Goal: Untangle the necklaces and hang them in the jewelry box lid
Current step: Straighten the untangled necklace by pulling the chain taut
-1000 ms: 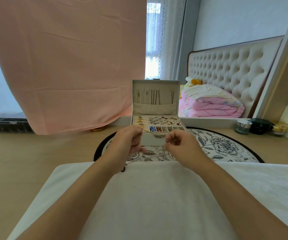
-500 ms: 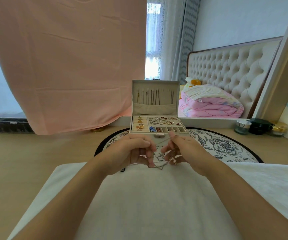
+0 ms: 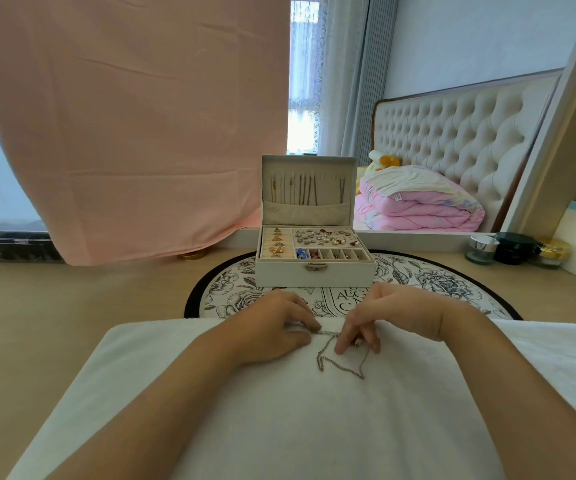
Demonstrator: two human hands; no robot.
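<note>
Low over a white towel [image 3: 210, 410], left hand [image 3: 279, 329] with fingers curled, pinching one end of a silver chain necklace [image 3: 343, 363] at the fingertips. Just beside it, right hand [image 3: 395, 315] with fingers pointed down at the towel, nipping the same chain where a small gold-red piece shows between them. Rest of the chain slack on the towel in loose bends just below both hands. Beyond, on a round floral mat [image 3: 231, 294], a white jewelry box [image 3: 345, 271], open, trays full of small pieces; lid [image 3: 347, 174] upright, several hung necklaces [image 3: 302, 190] inside above a pocket. Pink cloth [image 3: 124, 116] behind on the left, jars [image 3: 508, 249] far right.
</note>
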